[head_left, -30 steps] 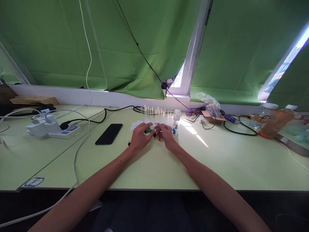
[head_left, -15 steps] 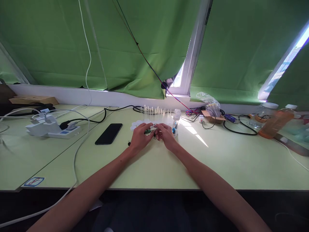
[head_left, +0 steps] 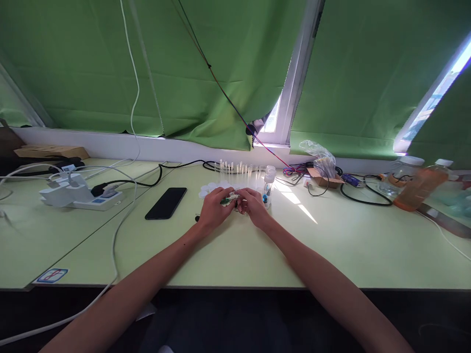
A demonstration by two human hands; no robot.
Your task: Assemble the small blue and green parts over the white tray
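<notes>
The small green-and-white piece sits between the two hands, at their fingertips; its long axis seems to run across from left hand to right hand, the left being nearer; the left thumb and fingers look pinched on it; the right fingers curl in at its other end, whether gripping I cannot tell; both forearms converge forward, low over the surface, backs of the hands upward.

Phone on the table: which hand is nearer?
Left. The left hand is to the right of the phone, apart from it; the right hand is farther right, on the far side of the left.
</notes>
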